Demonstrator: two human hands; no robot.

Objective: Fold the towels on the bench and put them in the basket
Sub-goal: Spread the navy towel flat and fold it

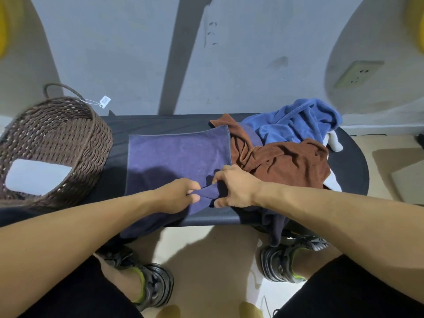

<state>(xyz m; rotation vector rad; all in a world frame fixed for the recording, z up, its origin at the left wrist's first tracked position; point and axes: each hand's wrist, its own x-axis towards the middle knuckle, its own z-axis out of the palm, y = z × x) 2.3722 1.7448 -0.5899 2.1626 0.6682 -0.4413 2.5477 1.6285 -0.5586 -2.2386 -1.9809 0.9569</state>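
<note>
Purple towel (179, 152), flat, near edge bunched

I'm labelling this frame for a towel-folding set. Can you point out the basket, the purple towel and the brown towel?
basket (96, 143): head view, on its woven right wall.
purple towel (179, 152): head view, on the flat spread middle.
brown towel (291, 164): head view, on the crumpled middle of the heap.

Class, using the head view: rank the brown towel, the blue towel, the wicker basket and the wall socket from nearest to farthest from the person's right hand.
From the right hand:
1. Brown towel, crumpled just right of the hand.
2. Blue towel, behind the brown one, at the bench's back right.
3. Wicker basket, at the far left end of the bench.
4. Wall socket, up on the wall, upper right.
</note>
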